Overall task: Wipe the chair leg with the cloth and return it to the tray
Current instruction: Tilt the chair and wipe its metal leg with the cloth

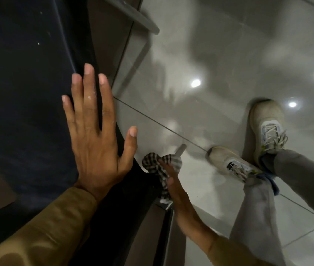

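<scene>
My left hand (94, 131) lies flat, fingers spread, on the dark seat of the chair (27, 93), holding nothing. Below the seat's edge my right hand (173, 187) grips a black-and-white checked cloth (158, 167). The cloth is wrapped around a thin grey chair leg (181, 149), whose lower end pokes out past it toward the floor. Most of the leg is hidden by the cloth and the seat. No tray is in view.
Glossy light floor tiles (219, 64) fill the right side, with ceiling lights reflected. My two pale sneakers (267, 127) stand right of the leg. Another grey chair leg (133, 16) slants across the top. A dark frame edge (164, 217) runs under my right wrist.
</scene>
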